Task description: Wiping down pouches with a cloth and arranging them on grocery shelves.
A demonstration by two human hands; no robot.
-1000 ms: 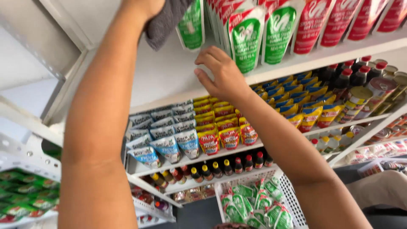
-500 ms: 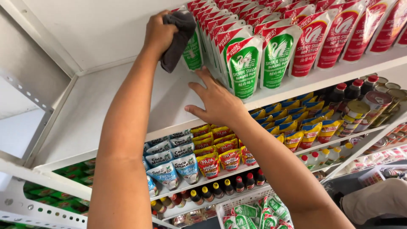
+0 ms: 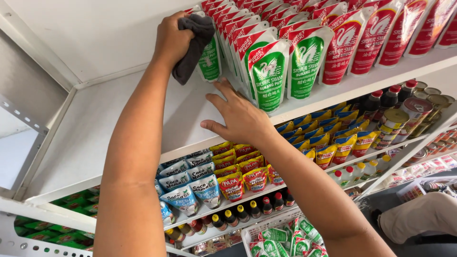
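Shop shelving in white metal, seen from below, tiers packed with pouches and bottles. Top white shelf (image 3: 109, 128) as landmark: bare along its near-left stretch, crowded further along.

On that shelf, toward its far end: rows of red-and-white stand-up pouches (image 3: 345, 45). Just nearer along it: green-and-white pouches (image 3: 269, 71), upright, front ones at the shelf's lip. One more green pouch (image 3: 210, 59) at the inner end of the row, beside the bare stretch.

Below the shelf, on the next tier: blue-and-white pouches (image 3: 183, 197), red-and-yellow ketchup pouches (image 3: 233, 183), yellow-and-blue pouches (image 3: 328, 143), dark bottles with red caps (image 3: 381, 100), tins (image 3: 395, 121). One tier lower again: small dark bottles with coloured caps (image 3: 252, 209). Lowest of all: white wire basket (image 3: 247, 233) of green packets. Under the shelf's near-left corner: green packets (image 3: 57, 228) behind a perforated rail.

Left hand (image 3: 172, 40), raised above the shelf at the edge of the bare stretch, clenched tight on a dark grey cloth (image 3: 193, 47); cloth bunched, hanging from the fist, pressed against the inner green pouch.

Right hand (image 3: 240, 116), lower, at the shelf's front, fingers spread apart, holding nothing, palm flat on the shelf surface, fingertips just beside the foremost green-and-white pouches.
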